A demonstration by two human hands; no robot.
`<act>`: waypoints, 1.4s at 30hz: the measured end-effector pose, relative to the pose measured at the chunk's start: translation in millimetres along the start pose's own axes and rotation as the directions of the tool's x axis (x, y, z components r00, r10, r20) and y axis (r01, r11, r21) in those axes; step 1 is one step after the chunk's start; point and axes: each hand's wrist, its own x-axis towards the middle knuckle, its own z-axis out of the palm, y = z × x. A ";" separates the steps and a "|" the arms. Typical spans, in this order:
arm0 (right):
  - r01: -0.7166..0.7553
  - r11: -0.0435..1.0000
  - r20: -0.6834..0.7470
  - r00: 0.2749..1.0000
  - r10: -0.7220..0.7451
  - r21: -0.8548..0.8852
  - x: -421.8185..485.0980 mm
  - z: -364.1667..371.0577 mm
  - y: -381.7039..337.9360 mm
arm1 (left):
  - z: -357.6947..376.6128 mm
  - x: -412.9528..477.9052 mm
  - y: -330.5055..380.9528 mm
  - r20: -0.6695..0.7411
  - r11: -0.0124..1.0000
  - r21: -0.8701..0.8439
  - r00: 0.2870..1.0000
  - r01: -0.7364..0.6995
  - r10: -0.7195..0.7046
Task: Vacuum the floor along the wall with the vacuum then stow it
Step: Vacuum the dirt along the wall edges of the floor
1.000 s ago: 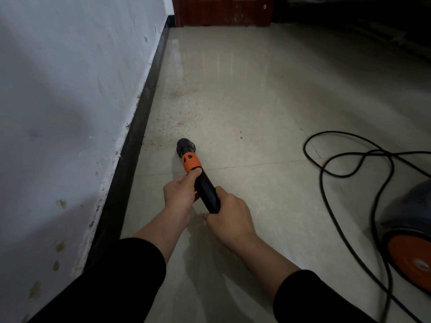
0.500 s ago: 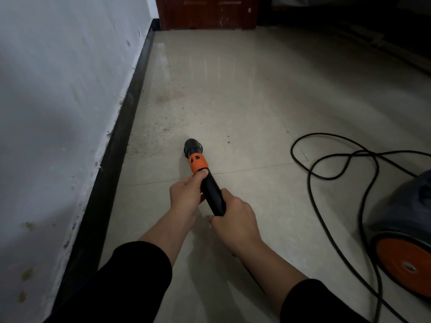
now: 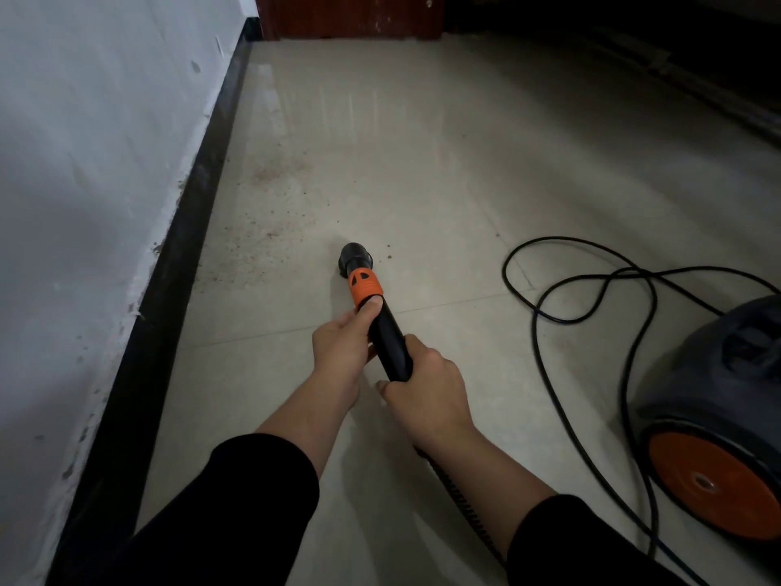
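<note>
Both my hands grip the black vacuum wand [image 3: 391, 342], which has an orange collar [image 3: 364, 286] and a round black nozzle [image 3: 354, 256] down on the pale tile floor [image 3: 422, 162]. My left hand [image 3: 343, 341] holds the wand just behind the collar, thumb against it. My right hand [image 3: 427, 384] grips farther back, where the ribbed hose [image 3: 460, 496] leaves under my wrist. Brown dirt [image 3: 262, 243] lies scattered between the nozzle and the black baseboard [image 3: 186, 230] of the white wall [image 3: 84, 162]. The grey vacuum body [image 3: 714, 399] with an orange wheel sits at the right.
A black power cord [image 3: 562, 315] loops over the floor between the wand and the vacuum body. A dark red wooden door [image 3: 350, 14] closes the far end. Dark furniture edges run along the upper right.
The nozzle has shifted to the right, away from the baseboard, and my hands moved with it. The view has swung so the vacuum body shows more.
</note>
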 end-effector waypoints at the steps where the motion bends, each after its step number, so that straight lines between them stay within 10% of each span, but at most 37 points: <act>1: -0.004 1.000 -0.001 1.000 0.004 0.001 1.6 -3.3 1.5 | 4.0 -0.4 0.1 0.004 1.000 -0.004 1.000 0.008 -0.008; 42: -0.075 0.989 0.074 0.995 0.066 0.124 1.8 -68.7 28.8 | 48.4 -9.4 -4.8 0.225 0.978 0.047 0.952 0.203 -0.208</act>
